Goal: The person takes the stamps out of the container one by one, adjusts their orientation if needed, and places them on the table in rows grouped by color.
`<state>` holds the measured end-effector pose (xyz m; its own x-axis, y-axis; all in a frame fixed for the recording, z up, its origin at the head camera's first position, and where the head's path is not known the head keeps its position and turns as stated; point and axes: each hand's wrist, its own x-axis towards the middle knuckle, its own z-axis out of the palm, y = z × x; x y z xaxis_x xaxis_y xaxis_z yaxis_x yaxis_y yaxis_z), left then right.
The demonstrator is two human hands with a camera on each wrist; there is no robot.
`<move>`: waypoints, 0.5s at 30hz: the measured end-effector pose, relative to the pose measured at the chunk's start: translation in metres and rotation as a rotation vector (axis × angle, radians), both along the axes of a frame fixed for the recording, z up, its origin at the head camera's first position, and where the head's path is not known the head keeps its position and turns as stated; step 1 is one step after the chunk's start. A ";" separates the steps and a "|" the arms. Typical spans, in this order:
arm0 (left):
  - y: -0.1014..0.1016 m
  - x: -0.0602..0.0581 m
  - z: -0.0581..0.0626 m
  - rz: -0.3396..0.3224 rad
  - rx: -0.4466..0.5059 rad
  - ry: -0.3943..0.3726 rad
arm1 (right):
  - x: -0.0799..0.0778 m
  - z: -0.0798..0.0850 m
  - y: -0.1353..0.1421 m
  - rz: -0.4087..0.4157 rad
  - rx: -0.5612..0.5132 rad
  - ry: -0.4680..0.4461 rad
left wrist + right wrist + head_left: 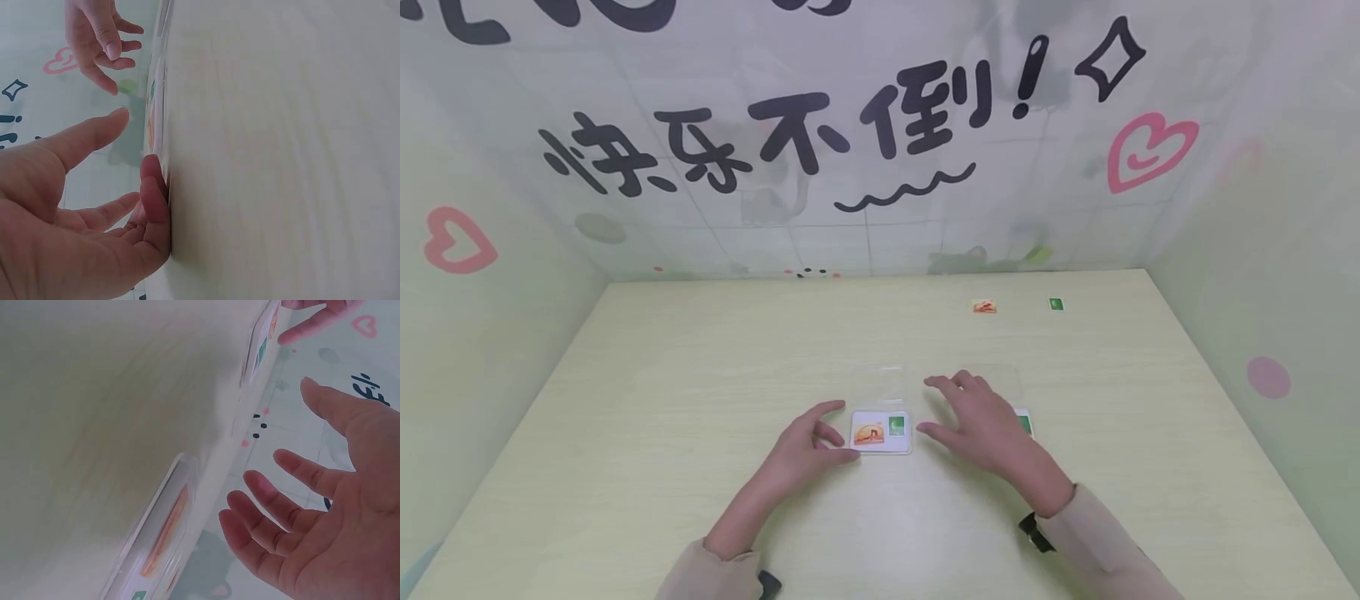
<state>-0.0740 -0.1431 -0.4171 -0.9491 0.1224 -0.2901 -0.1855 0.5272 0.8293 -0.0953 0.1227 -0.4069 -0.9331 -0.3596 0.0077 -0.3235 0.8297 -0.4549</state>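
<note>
A shallow clear plastic case (880, 446) lies on the table with its transparent lid (880, 383) folded back. Inside sits a white card bearing an orange picture (868, 434) and a green one (897, 426), both like stamps. At the case's left edge is my left hand (797, 450), fingers loosely bent, nothing gripped; whether they touch the case is hard to tell. My right hand (988, 425) hovers to its right with spread fingers, holding nothing. Partly hidden beneath it lies a second similar case (159, 531), also with an orange and a green picture.
Farther back on the table (737, 350) lie a small orange stamp-like piece (984, 307) and a small green one (1056, 304). Printed panels with black characters and pink hearts (1150, 150) enclose the table at the back and both sides.
</note>
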 end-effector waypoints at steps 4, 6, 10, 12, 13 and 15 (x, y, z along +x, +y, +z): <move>0.000 -0.001 -0.002 -0.004 -0.007 0.000 | -0.001 -0.004 -0.006 -0.009 0.003 -0.034; 0.000 -0.001 -0.003 -0.013 -0.019 0.000 | -0.001 -0.005 -0.009 -0.012 0.011 -0.044; 0.000 -0.003 -0.005 -0.044 -0.046 0.008 | -0.001 -0.007 -0.013 -0.003 0.025 -0.054; 0.000 -0.003 -0.004 -0.061 -0.050 0.010 | 0.000 -0.007 -0.015 0.010 0.026 -0.051; 0.000 -0.003 -0.004 -0.067 -0.051 0.013 | 0.000 -0.006 -0.016 0.017 0.025 -0.051; 0.000 -0.003 -0.003 -0.073 -0.049 0.013 | 0.001 -0.006 -0.017 0.027 0.022 -0.048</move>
<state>-0.0774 -0.1434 -0.4204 -0.9419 0.1770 -0.2855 -0.1349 0.5793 0.8039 -0.0940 0.1057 -0.4127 -0.9220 -0.3846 -0.0455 -0.3243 0.8310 -0.4520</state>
